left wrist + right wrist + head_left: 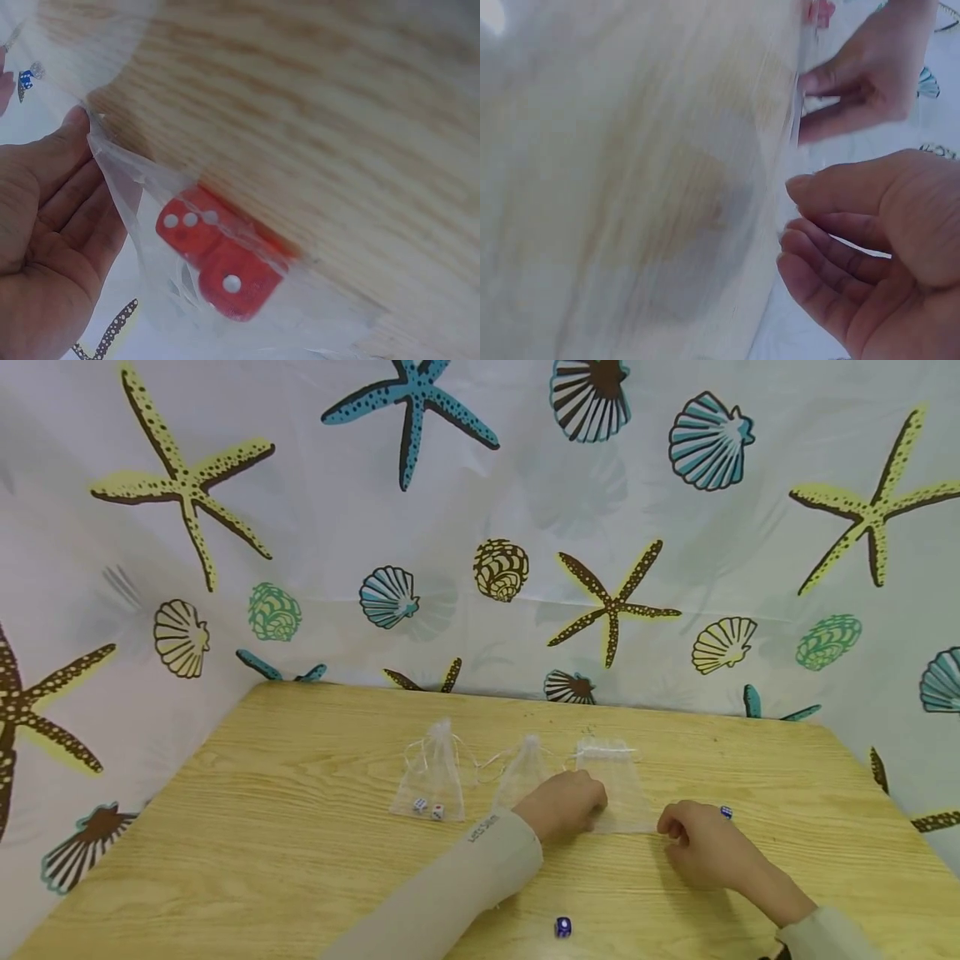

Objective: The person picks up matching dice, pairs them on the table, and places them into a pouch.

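A flat, sheer white drawstring pouch (618, 793) lies on the table between the two hands. My left hand (567, 804) rests at its left edge; in the right wrist view, thumb and fingertip of that left hand (874, 71) stand apart. By the pouch's lower right corner is my right hand (708, 847), fingers bent and thumb apart from them, with nothing visible between. A middle pouch (517, 777) is partly behind my left hand. In the left wrist view, red dice (240, 281) show through sheer fabric near my left hand.
On the left stands another sheer pouch (431, 768) with white dice (438, 812) inside. One blue die (563, 927) sits near the table's front; a second blue die (726, 812) is just beyond my right hand. A shell-patterned curtain (465, 643) borders the wooden table (262, 827).
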`<state>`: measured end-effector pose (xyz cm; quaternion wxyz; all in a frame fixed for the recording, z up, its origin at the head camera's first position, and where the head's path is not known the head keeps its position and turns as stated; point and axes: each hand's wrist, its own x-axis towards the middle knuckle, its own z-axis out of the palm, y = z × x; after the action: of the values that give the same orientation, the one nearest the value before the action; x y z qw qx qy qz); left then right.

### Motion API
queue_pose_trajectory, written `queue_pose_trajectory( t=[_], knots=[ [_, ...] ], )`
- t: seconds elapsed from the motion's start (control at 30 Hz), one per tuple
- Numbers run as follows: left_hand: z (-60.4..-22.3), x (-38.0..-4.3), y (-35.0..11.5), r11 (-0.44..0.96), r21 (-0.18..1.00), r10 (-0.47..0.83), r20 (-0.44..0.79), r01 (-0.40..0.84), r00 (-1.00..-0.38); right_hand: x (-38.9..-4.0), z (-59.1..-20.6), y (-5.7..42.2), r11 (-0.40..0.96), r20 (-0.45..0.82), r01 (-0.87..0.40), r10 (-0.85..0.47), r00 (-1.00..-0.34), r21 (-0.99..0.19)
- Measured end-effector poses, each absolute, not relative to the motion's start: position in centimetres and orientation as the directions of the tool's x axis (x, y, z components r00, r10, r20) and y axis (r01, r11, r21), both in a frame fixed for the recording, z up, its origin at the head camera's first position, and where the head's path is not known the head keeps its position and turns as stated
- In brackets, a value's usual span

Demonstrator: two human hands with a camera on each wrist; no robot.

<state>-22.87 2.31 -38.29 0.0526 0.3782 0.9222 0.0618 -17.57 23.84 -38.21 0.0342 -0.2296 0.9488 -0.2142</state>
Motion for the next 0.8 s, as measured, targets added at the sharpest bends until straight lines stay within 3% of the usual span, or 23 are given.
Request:
queue_pose_trajectory(
  t=[0.4, 0.8],
  knots=[
    [-38.4, -22.6, 2.1, 0.693, 0.179, 0.712, -0.020, 0.699, -0.701, -20.0, -38.1, 27.9, 0.911, 0.041, -0.290, -0.291, -0.956, -0.293],
    [-38.5, -22.4, 1.9, 0.691, 0.195, 0.709, 0.007, 0.696, -0.705, -21.2, -38.5, 30.0, 0.943, -0.025, -0.176, -0.190, -0.981, -0.282]
  ],
)
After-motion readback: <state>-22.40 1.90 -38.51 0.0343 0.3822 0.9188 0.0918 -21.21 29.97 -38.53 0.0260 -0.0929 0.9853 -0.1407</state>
